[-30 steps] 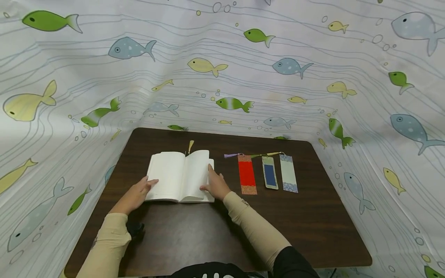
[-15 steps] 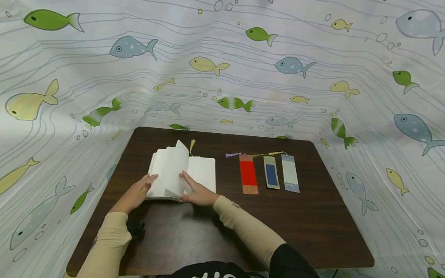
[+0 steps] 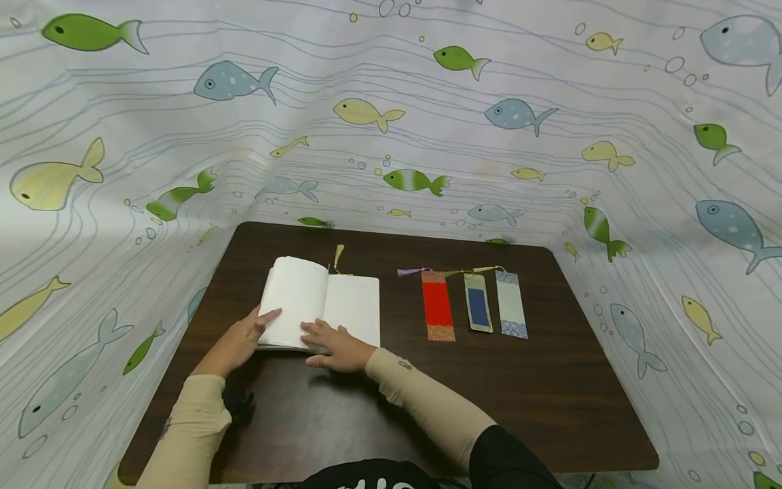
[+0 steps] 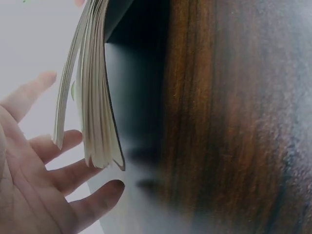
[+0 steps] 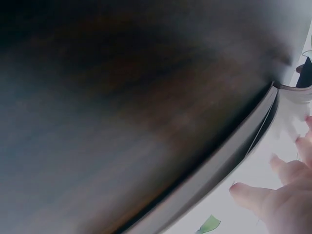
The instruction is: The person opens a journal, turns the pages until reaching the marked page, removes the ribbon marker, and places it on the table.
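An open notebook (image 3: 352,299) lies at the left of the table, a tassel (image 3: 339,252) poking out past its top edge. Its thicker stack of pages is on the left side. My left hand (image 3: 235,344) is at the left edge of those pages. In the left wrist view its spread fingers (image 4: 100,202) lie beside the fanned page edges (image 4: 95,97). Near the spine, my right hand (image 3: 342,346) rests its extended fingers on the lower part of the pages. The right wrist view shows fingers (image 5: 251,195) over the white page, partly cut off.
Right of the notebook lie three bookmarks in a row: a red one (image 3: 438,309), a blue-centred one (image 3: 478,305) and a pale one (image 3: 512,305), each with a tassel at its top. The dark wooden table (image 3: 489,394) is enclosed by fish-patterned cloth (image 3: 427,122).
My right hand has moved left from the notebook's right edge to near the spine, turning pages over to the left. The left hand has stayed at the left edge.
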### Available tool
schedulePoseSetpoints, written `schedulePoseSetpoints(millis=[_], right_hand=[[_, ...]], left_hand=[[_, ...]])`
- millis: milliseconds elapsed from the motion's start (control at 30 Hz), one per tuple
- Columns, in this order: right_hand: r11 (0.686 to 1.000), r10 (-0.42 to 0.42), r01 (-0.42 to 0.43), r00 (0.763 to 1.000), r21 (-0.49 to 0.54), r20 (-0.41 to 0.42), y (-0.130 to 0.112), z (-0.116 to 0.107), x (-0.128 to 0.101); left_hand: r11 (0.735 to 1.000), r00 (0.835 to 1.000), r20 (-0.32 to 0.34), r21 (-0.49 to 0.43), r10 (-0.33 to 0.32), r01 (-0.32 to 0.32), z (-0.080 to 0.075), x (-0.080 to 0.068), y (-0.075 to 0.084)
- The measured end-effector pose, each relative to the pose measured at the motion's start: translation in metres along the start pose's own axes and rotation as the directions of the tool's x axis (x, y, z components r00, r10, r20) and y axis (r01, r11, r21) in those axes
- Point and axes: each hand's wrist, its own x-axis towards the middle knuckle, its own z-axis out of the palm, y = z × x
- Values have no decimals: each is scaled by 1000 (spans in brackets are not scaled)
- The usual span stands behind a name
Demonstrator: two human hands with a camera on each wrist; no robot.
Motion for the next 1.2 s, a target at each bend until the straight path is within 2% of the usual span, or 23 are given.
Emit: schedulePoseSetpoints(millis=[167, 300, 367, 467, 567, 633, 767, 967, 1200], right_hand=[[1000, 10, -10, 1000, 5, -21, 6, -4, -3], [987, 111, -119, 991, -111, -73, 20, -7, -10], [959, 191, -205, 978, -197, -88, 31, -8, -14], [900, 306, -320, 948, -297, -91, 47, -12, -23], [857, 388, -398, 916, -327, -98, 59, -19, -32], [846, 419, -428, 902, -317, -102, 63, -23, -38], [840, 423, -438, 898, -320, -119, 66, -26, -45], [805, 409, -444, 896, -393, -175, 61, -27, -45], [780, 377, -450, 893, -436, -246, 61, -28, -44]], left_hand=[[999, 999, 12, 12, -32, 32, 4, -1, -1], [999, 999, 11, 0, -44, 44, 6, 0, -3], [999, 999, 12, 2, -43, 43, 7, 1, -3], [999, 999, 16, 3, -43, 43, 8, 2, -5], [999, 999, 15, 2, -44, 44, 8, 3, -6], [999, 999, 12, 7, -42, 42, 8, 3, -6], [999, 999, 9, 14, -41, 41, 8, 4, -6], [998, 998, 11, 12, -54, 54, 8, 4, -4], [999, 999, 8, 16, -48, 48, 6, 3, -2]])
